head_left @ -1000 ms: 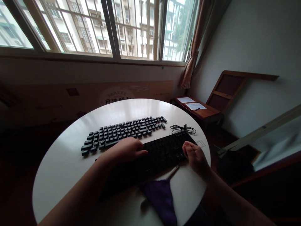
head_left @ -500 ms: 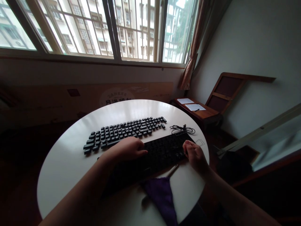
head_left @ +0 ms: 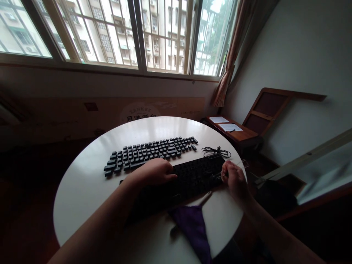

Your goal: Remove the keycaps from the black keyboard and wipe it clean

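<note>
A black keyboard (head_left: 192, 170) with its keycaps off lies across the white round table. My left hand (head_left: 161, 170) rests on its upper middle, fingers curled and thumb along the board, gripping it. Over the keyboard's right end, my right hand (head_left: 232, 176) is closed on a wire keycap puller (head_left: 244, 164). Thin wire sticks out on both sides of that fist, with one end low over the keys area. Behind the keyboard, loose black keycaps (head_left: 148, 152) stand in rows laid out like a keyboard.
A coiled black cable (head_left: 217, 151) lies behind the keyboard's right end. In front are a purple cloth (head_left: 191, 223) and a pale-handled tool (head_left: 205, 198), perhaps a brush. Beyond the table (head_left: 79, 198), a wooden chair (head_left: 244, 137) holds papers and a pen.
The view has shifted slightly, moving everything a little to the right. My right hand has drawn back a bit from the keyboard and turned, still holding the puller. My left hand stays on the keyboard.
</note>
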The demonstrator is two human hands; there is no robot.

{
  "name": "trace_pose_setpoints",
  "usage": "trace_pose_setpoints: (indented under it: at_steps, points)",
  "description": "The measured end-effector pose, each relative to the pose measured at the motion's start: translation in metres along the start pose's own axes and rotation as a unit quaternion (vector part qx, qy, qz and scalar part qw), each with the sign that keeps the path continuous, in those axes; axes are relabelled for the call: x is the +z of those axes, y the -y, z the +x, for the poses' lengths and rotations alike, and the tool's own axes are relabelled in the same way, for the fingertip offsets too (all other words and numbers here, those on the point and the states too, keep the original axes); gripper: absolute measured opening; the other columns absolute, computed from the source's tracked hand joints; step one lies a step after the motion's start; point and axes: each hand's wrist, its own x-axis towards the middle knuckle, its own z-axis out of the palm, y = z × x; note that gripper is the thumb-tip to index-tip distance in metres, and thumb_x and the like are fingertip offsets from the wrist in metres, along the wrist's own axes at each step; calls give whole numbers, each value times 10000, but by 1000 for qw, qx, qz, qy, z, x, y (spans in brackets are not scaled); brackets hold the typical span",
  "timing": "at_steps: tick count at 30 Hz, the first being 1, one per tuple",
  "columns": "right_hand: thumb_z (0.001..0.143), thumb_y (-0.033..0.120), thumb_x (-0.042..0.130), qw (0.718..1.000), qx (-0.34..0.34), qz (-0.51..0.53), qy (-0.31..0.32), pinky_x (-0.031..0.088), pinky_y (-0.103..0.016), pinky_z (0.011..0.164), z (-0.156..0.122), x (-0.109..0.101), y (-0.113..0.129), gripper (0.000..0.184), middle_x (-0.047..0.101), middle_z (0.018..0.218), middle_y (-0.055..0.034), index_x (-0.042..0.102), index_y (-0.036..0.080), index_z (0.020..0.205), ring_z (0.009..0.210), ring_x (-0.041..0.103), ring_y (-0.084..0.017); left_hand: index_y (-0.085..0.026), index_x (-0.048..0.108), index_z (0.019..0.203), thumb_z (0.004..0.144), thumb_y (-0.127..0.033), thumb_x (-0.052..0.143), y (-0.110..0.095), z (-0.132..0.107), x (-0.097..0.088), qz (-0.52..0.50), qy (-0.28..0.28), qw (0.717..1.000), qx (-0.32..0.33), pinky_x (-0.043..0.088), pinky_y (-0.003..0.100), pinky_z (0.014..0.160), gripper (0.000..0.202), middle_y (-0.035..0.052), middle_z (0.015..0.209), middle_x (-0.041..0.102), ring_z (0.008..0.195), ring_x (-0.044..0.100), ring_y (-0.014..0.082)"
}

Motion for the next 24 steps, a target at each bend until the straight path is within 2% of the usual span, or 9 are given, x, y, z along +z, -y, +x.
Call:
trace_pose_setpoints:
  at_steps: [3, 7, 10, 13, 15, 18, 21, 24]
  points:
    - [920, 484, 493, 1000, 2, -3, 17, 252, -218, 386, 5, 1, 11, 368, 348, 519, 59, 420, 225, 668, 426, 339, -104, -198, 662, 663, 884, -516, 523, -2, -1, -1, -5, -3, 1000, 0, 293, 279, 517, 411, 25, 603, 617, 516, 478, 151]
    - [941, 520, 471, 987, -65, -66, 132, 260, -226, 409, 25, 21, 50, 417, 395, 539, 41, 465, 210, 662, 449, 342, -103, -197, 594, 659, 918, -574, 462, -7, -2, -7, -18, -25, 1000, -1, 292, 276, 528, 475, 23, 629, 610, 550, 500, 156]
    - [963, 546, 448, 948, -153, -108, 259, 283, -227, 451, 46, 54, 83, 456, 407, 552, 40, 505, 196, 676, 484, 360, -102, -202, 560, 729, 967, -560, 370, -9, -4, -13, -39, -86, 996, -6, 328, 270, 574, 470, 27, 705, 626, 631, 547, 170]
    - [982, 539, 446, 898, -238, -120, 351, 304, -227, 493, 62, 90, 103, 461, 431, 566, 42, 525, 185, 697, 511, 374, -95, -209, 525, 861, 982, -528, 342, -10, -6, -17, -73, -157, 984, -28, 375, 276, 625, 387, 33, 790, 642, 701, 583, 194]
    - [994, 506, 454, 877, -288, -103, 371, 328, -226, 525, 67, 109, 105, 447, 456, 580, 41, 530, 180, 698, 529, 402, -92, -213, 493, 927, 979, -522, 350, -10, -7, -17, -86, -202, 974, -50, 390, 287, 632, 345, 35, 805, 643, 708, 594, 211]
    - [1013, 476, 440, 875, -328, -48, 354, 332, -226, 525, 65, 123, 93, 443, 462, 578, 42, 529, 178, 697, 518, 403, -86, -219, 468, 974, 986, -484, 345, -11, -8, -15, -87, -238, 965, -62, 396, 298, 633, 293, 39, 812, 653, 718, 616, 233]
    - [1015, 472, 442, 875, -342, -37, 341, 306, -226, 492, 60, 122, 77, 435, 452, 557, 47, 525, 180, 704, 484, 378, -81, -223, 458, 964, 990, -453, 338, -15, -6, -14, -90, -226, 968, -62, 390, 298, 621, 261, 42, 795, 656, 703, 624, 238]
    - [1014, 461, 445, 866, -371, -54, 331, 328, -227, 493, 58, 114, 68, 427, 489, 566, 35, 534, 183, 702, 486, 413, -86, -227, 442, 953, 984, -431, 341, -21, -4, -13, -127, -208, 968, -56, 405, 297, 632, 230, 43, 804, 658, 713, 628, 233]
